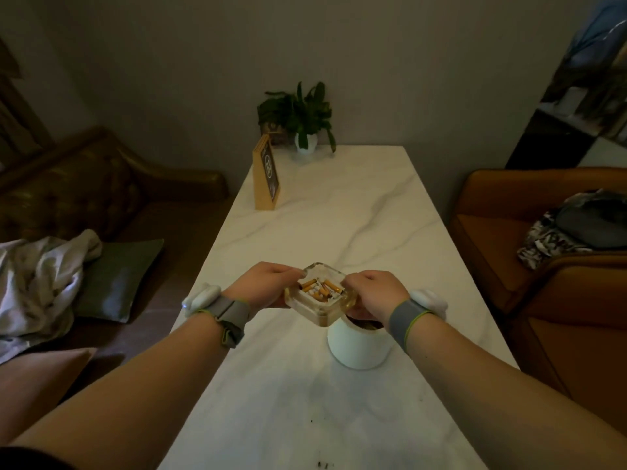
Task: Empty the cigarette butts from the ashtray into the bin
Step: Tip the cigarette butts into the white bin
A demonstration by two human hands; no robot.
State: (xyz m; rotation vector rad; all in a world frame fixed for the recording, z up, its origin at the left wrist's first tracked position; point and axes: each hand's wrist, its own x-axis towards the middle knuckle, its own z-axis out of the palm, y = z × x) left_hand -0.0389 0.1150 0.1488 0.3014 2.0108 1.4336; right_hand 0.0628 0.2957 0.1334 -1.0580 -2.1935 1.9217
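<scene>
While held just below frame centre, the glass ashtray (320, 293) sits clear of the worktop (339, 215), its near corner overlapping the rim of the white bin (358, 347) directly beneath. Cigarette butts (319, 288) lie heaped in its square well, orange filters mixed with white ash. Ashtray roughly level, perhaps tipped slightly toward the camera.

Left hand (263, 284) clamped on the ashtray's left edge, fingers curled over the far-left rim. Right hand (375, 293) clamped on the right edge, fingers wrapped under and over. Both wrists wear grey bands with white pods.

Bin stands right of centre in the lower half, set in from the worktop's right edge. Marble surface runs bare from the bin up the frame to a wooden sign stand (266, 178) near the left edge and a potted plant (303, 120) at the far end against the wall. Dark specks dot the surface at lower centre.

Brown sofa (84, 184) with white cloth (40, 279) at left; orange seat (509, 232) at right, both close alongside the long edges.
</scene>
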